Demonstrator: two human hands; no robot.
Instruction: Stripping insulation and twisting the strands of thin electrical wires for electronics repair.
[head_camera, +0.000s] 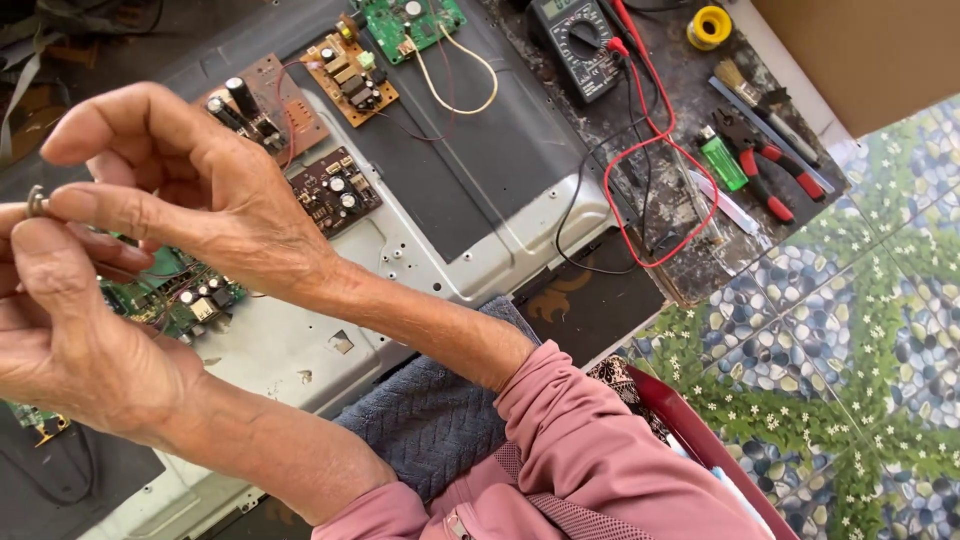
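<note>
My right hand (210, 200) is raised at upper left, its thumb and fingertips pinched on a small grey metal piece (36, 200). My left hand (70, 340) is just below it, thumb up, and touches the same piece from underneath. Both hands hover above a green circuit board (185, 295) that lies on a grey metal panel (470, 250). What the little piece is cannot be made out. Pink sleeves cover both forearms at the bottom.
Several more circuit boards (335, 190) lie on the panel. At the back right are a multimeter (575, 40) with red and black leads, a yellow spool (709, 25), red-handled pliers (765, 160), a green lighter (722, 160) and a brush. A blue-grey towel (440, 410) lies near me; patterned floor tiles fill the right.
</note>
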